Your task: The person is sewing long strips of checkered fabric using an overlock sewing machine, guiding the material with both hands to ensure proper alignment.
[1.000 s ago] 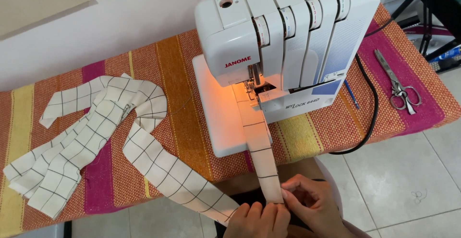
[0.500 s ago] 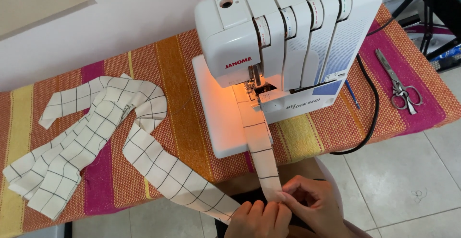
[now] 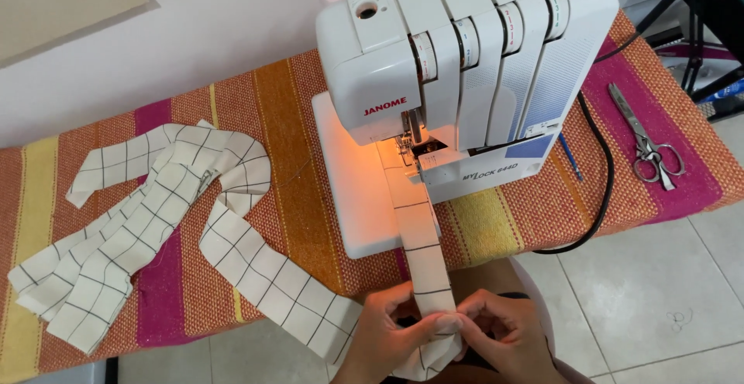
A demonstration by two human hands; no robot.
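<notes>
A white overlock sewing machine (image 3: 465,66) stands on a striped cloth-covered table (image 3: 294,120), its lamp glowing orange. A cream fabric strip with a dark grid (image 3: 415,229) runs from under the presser foot toward me. My left hand (image 3: 387,337) and my right hand (image 3: 504,337) both pinch the strip's near end just off the table's front edge, fingertips meeting on the cloth. The same strip loops left and piles up on the table (image 3: 147,221).
Metal scissors (image 3: 647,144) lie on the table at the right. A black power cord (image 3: 601,190) curves down from the machine's right side. A blue pen (image 3: 570,158) lies beside the machine. Tiled floor (image 3: 659,306) shows below.
The strip has fed slightly toward the machine, and my fingers have shifted a little on its near end. Nothing else has moved.
</notes>
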